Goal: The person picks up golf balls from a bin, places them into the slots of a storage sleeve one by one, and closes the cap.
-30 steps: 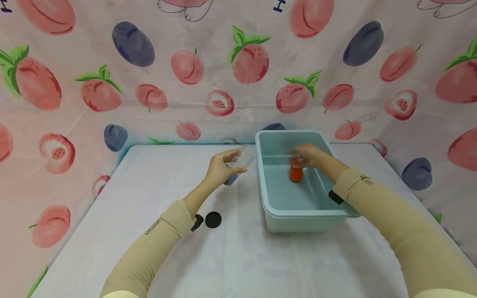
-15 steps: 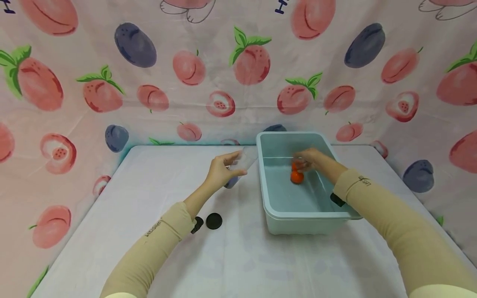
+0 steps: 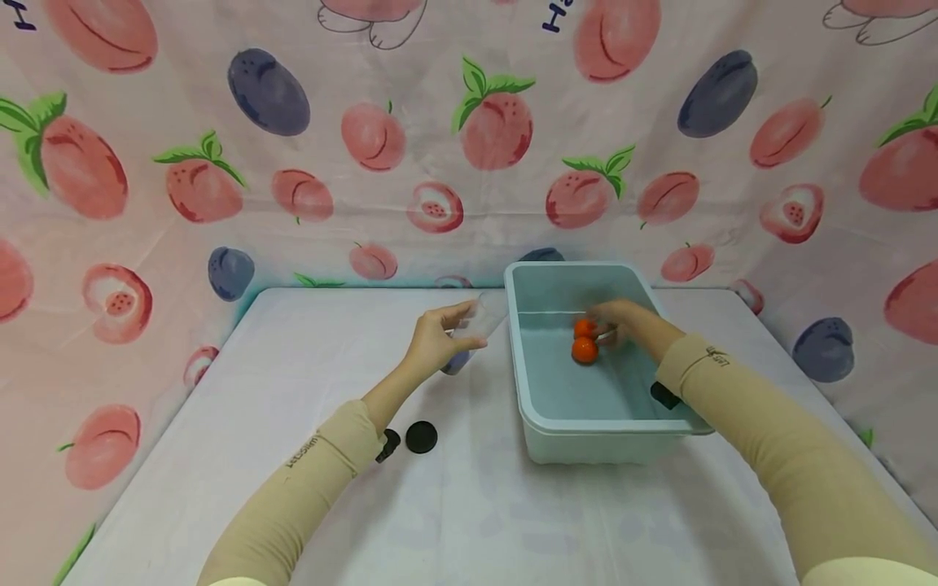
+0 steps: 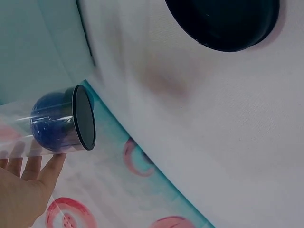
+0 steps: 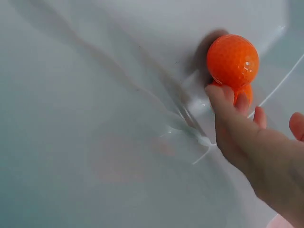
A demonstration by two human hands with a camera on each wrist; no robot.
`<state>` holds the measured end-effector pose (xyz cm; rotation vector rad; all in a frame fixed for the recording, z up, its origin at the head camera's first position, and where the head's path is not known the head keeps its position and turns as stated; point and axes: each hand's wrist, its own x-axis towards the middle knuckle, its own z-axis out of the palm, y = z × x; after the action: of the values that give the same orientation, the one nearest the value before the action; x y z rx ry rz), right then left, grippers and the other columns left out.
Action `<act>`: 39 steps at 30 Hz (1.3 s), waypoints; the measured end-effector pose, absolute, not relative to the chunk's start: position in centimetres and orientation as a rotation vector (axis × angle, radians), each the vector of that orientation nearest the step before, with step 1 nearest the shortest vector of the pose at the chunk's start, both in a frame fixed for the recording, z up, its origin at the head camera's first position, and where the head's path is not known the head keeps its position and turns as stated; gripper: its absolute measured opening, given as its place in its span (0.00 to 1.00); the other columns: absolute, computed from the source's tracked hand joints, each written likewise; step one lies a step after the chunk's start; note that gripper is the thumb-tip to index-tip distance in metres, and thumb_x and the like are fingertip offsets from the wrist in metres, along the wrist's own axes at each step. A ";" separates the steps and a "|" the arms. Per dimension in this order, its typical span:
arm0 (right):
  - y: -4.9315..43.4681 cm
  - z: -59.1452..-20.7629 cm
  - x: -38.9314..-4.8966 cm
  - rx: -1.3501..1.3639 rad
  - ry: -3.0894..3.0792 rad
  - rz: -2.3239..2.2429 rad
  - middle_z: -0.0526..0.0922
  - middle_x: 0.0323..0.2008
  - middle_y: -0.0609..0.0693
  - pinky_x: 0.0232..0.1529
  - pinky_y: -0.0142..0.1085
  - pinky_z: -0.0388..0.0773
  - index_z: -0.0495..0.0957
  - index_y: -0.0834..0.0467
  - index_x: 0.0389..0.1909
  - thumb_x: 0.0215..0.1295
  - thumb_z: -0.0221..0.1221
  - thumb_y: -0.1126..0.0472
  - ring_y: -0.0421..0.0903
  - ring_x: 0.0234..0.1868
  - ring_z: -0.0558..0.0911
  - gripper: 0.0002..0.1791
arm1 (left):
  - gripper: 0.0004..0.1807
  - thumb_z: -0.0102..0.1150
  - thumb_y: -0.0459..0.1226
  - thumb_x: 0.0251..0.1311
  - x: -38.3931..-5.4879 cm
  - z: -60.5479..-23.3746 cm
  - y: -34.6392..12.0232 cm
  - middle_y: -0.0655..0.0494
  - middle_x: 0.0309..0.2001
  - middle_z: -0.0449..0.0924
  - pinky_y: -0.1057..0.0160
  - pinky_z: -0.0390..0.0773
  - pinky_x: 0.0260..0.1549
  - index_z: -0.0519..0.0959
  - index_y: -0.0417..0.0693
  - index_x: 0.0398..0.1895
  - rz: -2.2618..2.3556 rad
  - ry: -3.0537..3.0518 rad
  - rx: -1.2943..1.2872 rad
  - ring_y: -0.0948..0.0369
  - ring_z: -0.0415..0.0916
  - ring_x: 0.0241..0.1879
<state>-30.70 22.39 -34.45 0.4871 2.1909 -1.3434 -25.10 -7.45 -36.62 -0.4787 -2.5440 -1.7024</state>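
My left hand [image 3: 434, 342] grips a clear plastic tube [image 3: 479, 317] between thumb and fingers, left of the bin. The tube is tilted, its upper end near the bin's rim. In the left wrist view, a blue ball [image 4: 50, 123] sits inside the tube against its black end cap [image 4: 84, 118]. Two orange dimpled balls, like golf balls, lie together in the bin: the nearer ball [image 3: 585, 351] and the farther ball [image 3: 584, 328]. My right hand [image 5: 256, 137] is beside them with fingers loosely extended, holding nothing; its fingertips partly cover one ball, and contact is unclear.
The light blue bin [image 3: 608, 425] stands on the white-covered table [image 3: 308, 342], right of centre. A loose black round lid [image 3: 421, 437] lies near my left wrist. A fruit-print cloth [image 3: 432, 122] hangs behind the table.
My right hand has drawn slightly to the right inside the bin, uncovering the second orange ball. The left hand still holds the tube in nearly the same place.
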 end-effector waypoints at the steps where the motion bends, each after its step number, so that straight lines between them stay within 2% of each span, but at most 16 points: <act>1: 22.4 -34.5 -30.7 0.464 2.176 -1.340 0.65 0.53 0.64 0.67 0.53 0.63 0.51 0.71 0.68 0.74 0.39 0.55 0.57 0.53 0.69 0.30 | 0.35 0.72 0.35 0.47 -25.1 -36.6 -7.4 0.46 0.59 0.75 0.48 0.74 0.56 0.72 0.47 0.62 -1.705 -2.543 -0.479 0.48 0.74 0.58; 4: 22.2 -34.5 -30.5 0.446 2.141 -1.369 0.65 0.53 0.62 0.66 0.51 0.65 0.52 0.71 0.67 0.73 0.40 0.57 0.56 0.52 0.68 0.28 | 0.35 0.72 0.34 0.46 -25.0 -36.5 -7.4 0.45 0.59 0.75 0.48 0.74 0.55 0.73 0.46 0.62 -1.701 -2.540 -0.481 0.48 0.74 0.57; 8: 21.8 -34.5 -30.3 0.422 2.134 -1.371 0.65 0.49 0.60 0.61 0.44 0.69 0.57 0.70 0.63 0.72 0.44 0.59 0.53 0.50 0.67 0.25 | 0.34 0.72 0.34 0.46 -25.0 -36.4 -7.4 0.45 0.58 0.76 0.47 0.74 0.56 0.73 0.46 0.61 -1.696 -2.539 -0.480 0.48 0.75 0.57; 14: 21.1 -34.7 -30.4 0.378 2.144 -1.315 0.65 0.51 0.61 0.64 0.47 0.68 0.60 0.72 0.63 0.71 0.46 0.60 0.54 0.52 0.66 0.25 | 0.34 0.72 0.34 0.47 -25.0 -36.2 -7.4 0.45 0.58 0.76 0.48 0.73 0.57 0.73 0.46 0.61 -1.688 -2.539 -0.497 0.48 0.75 0.57; 17: 20.5 -34.9 -30.5 0.399 2.145 -1.304 0.65 0.52 0.62 0.62 0.47 0.71 0.60 0.71 0.63 0.69 0.48 0.63 0.53 0.51 0.66 0.25 | 0.35 0.72 0.34 0.47 -25.0 -36.2 -7.5 0.44 0.58 0.76 0.47 0.73 0.57 0.72 0.44 0.62 -1.692 -2.533 -0.512 0.47 0.74 0.57; 21: 19.6 -35.4 -30.6 0.352 2.132 -1.203 0.67 0.48 0.59 0.57 0.42 0.76 0.60 0.70 0.62 0.68 0.51 0.64 0.51 0.48 0.69 0.24 | 0.35 0.71 0.34 0.47 -25.0 -36.3 -7.5 0.43 0.58 0.75 0.46 0.71 0.58 0.72 0.44 0.62 -1.700 -2.536 -0.515 0.47 0.74 0.57; 24: 19.0 -35.5 -30.4 0.210 2.108 -1.089 0.68 0.50 0.59 0.53 0.38 0.78 0.61 0.70 0.64 0.68 0.50 0.66 0.50 0.48 0.71 0.25 | 0.35 0.71 0.35 0.47 -25.0 -36.4 -7.5 0.43 0.58 0.75 0.47 0.71 0.58 0.72 0.45 0.62 -1.702 -2.545 -0.509 0.48 0.74 0.58; 28: 17.7 -35.7 -30.0 0.130 2.060 -1.042 0.69 0.51 0.60 0.53 0.38 0.79 0.65 0.70 0.63 0.66 0.51 0.69 0.50 0.47 0.74 0.24 | 0.35 0.72 0.35 0.47 -25.0 -36.6 -7.7 0.45 0.58 0.76 0.49 0.73 0.57 0.72 0.46 0.62 -1.686 -2.555 -0.499 0.49 0.74 0.57; 34: 15.7 -36.3 -29.6 0.122 1.951 -1.064 0.69 0.45 0.57 0.53 0.38 0.79 0.63 0.69 0.62 0.66 0.51 0.70 0.48 0.42 0.75 0.23 | 0.35 0.72 0.35 0.46 -25.0 -36.7 -8.1 0.46 0.57 0.77 0.50 0.75 0.55 0.73 0.46 0.62 -1.674 -2.546 -0.486 0.49 0.75 0.57; 39: 15.0 -36.7 -29.5 0.136 1.978 -1.044 0.71 0.40 0.56 0.44 0.34 0.82 0.64 0.67 0.55 0.64 0.53 0.71 0.47 0.36 0.77 0.19 | 0.35 0.71 0.35 0.47 -25.0 -36.7 -8.3 0.46 0.58 0.76 0.48 0.76 0.53 0.72 0.47 0.62 -1.704 -2.548 -0.476 0.49 0.74 0.57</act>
<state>-29.50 14.97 -36.73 0.1364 1.9776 -1.0439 -25.04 -8.34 -36.69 -0.4763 -2.5480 -1.7040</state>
